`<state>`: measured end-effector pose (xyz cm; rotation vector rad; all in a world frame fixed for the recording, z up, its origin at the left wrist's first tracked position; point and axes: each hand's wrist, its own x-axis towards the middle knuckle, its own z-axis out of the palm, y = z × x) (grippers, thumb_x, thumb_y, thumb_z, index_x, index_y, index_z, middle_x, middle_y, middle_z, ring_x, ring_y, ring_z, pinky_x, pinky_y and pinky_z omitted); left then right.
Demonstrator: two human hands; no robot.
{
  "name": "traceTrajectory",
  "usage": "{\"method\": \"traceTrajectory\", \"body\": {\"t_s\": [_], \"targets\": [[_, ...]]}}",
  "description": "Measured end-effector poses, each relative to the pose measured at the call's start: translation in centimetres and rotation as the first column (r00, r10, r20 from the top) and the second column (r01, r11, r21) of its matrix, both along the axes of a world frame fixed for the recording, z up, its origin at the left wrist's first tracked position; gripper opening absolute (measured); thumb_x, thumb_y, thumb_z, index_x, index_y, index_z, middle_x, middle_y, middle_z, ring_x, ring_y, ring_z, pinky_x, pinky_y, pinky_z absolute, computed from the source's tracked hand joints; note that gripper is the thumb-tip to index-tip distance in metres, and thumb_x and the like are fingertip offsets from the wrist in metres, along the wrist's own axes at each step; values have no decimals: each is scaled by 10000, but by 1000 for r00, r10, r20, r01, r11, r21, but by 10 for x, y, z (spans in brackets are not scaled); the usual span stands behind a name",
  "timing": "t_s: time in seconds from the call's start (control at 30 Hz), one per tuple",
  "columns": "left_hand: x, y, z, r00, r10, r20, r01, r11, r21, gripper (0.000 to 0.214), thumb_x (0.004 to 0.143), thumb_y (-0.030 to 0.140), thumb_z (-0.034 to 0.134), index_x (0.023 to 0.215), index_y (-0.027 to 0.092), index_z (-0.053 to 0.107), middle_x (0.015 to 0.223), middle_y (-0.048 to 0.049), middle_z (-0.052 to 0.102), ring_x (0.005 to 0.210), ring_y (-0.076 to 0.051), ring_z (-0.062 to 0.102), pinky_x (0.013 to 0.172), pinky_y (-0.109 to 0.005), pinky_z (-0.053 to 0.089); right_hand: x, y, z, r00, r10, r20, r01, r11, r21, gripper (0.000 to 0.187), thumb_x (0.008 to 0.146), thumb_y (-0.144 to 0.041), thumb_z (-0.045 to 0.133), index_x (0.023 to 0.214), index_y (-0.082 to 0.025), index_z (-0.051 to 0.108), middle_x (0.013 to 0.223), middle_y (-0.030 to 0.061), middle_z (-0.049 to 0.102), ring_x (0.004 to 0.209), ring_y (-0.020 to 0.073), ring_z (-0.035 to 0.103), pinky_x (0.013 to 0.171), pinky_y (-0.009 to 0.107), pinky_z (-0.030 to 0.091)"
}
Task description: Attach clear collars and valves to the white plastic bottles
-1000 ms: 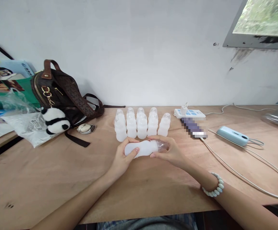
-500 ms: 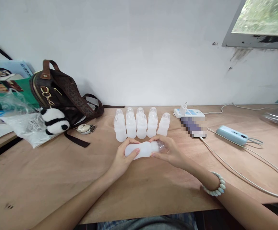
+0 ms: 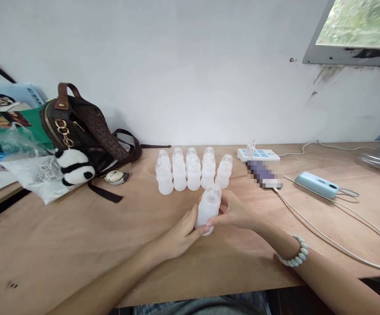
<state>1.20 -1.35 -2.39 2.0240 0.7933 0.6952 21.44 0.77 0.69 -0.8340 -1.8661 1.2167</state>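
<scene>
Both hands grip one frosted white baby bottle (image 3: 208, 210) with a clear domed cap. It is nearly upright, its cap tipped slightly right and away from me. My left hand (image 3: 183, 231) closes on its left side, the thumb across the lower front. From the right, my right hand (image 3: 232, 211) holds it, thumb on the lower body and the other fingers partly hidden behind. Just beyond, several matching baby bottles (image 3: 193, 173) stand upright in two close rows, with one bottle (image 3: 224, 171) at the right end.
On the left sit a brown backpack (image 3: 78, 118) with a panda charm (image 3: 75, 167), a clear plastic bag (image 3: 35, 175) and a watch (image 3: 117, 176). To the right lie a power strip (image 3: 265, 155), a phone (image 3: 263, 174), a blue power bank (image 3: 317, 184) and a looping white cable (image 3: 311, 224).
The held bottle has turned from lying sideways to nearly upright and moved slightly right. My left hand has shifted right and down with it; the standing bottles are unmoved.
</scene>
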Motion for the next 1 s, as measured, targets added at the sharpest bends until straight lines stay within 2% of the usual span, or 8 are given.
{"method": "traceTrajectory", "body": {"t_s": [0.07, 0.13, 0.23, 0.33, 0.47, 0.6, 0.87, 1.0], "targets": [[1, 0, 0, 997, 23, -72, -21, 1000, 23, 381, 977, 424, 469, 1291, 210, 444, 1300, -119, 533, 1233, -296, 461, 1067, -482, 367, 2, 1, 2, 987, 53, 154, -62, 997, 53, 436, 634, -354, 851, 914, -186, 562, 900, 11, 619, 766, 154, 565, 617, 256, 471], [1, 2, 0, 985, 70, -155, -58, 995, 80, 372, 954, 420, 525, 1259, 212, 484, 1272, -118, 536, 1208, -309, 454, 1053, -507, 370, 7, 3, 6, 957, 14, 290, -54, 990, 128, 359, 674, -323, 813, 894, -180, 569, 893, 11, 623, 747, 147, 554, 622, 258, 461], [-2, 4, 1, 966, 105, -237, -66, 984, 166, 330, 945, 375, 556, 1234, 221, 516, 1286, -107, 517, 1212, -300, 430, 1063, -512, 354, 22, 10, 16, 866, -65, 496, -5, 991, 137, 251, 729, -312, 746, 859, -186, 573, 833, 0, 626, 708, 146, 557, 593, 253, 449], [-3, 5, 0, 959, 107, -263, -54, 978, 201, 303, 968, 374, 521, 1241, 243, 514, 1299, -93, 506, 1234, -282, 418, 1071, -494, 350, 40, 19, 22, 776, -181, 604, 106, 982, 158, 235, 737, -317, 720, 875, -190, 577, 810, 5, 637, 700, 164, 575, 584, 263, 440], [-2, 4, -1, 954, 98, -285, -33, 974, 224, 287, 976, 379, 506, 1230, 244, 515, 1299, -90, 509, 1239, -272, 426, 1069, -477, 352, 56, 32, 18, 656, -369, 658, 273, 929, 249, 224, 743, -368, 701, 768, -188, 571, 749, 27, 644, 667, 187, 579, 551, 275, 398], [-3, 4, -2, 954, 104, -282, -32, 969, 247, 272, 976, 389, 503, 1206, 245, 527, 1288, -89, 515, 1230, -269, 437, 1063, -468, 355, 62, 46, 3, 565, -474, 676, 368, 877, 307, 279, 771, -442, 679, 750, -183, 578, 729, 56, 667, 646, 203, 598, 535, 281, 381], [-3, 3, -3, 956, 85, -281, -5, 961, 275, 260, 973, 385, 505, 1185, 240, 543, 1272, -95, 525, 1209, -275, 448, 1043, -478, 360, 59, 64, -28, 451, -548, 704, 407, 828, 384, 287, 845, -450, 620, 786, -172, 580, 751, 69, 675, 638, 187, 595, 556, 273, 345], [-2, 0, 8, 965, 49, -256, 42, 940, 337, 214, 976, 346, 495, 1136, 238, 587, 1246, -94, 570, 1184, -271, 483, 1021, -461, 382, 56, 65, -32, 436, -548, 714, 388, 830, 400, 314, 876, -478, 583, 796, -174, 591, 773, 75, 680, 641, 186, 584, 556, 272, 328]]}}
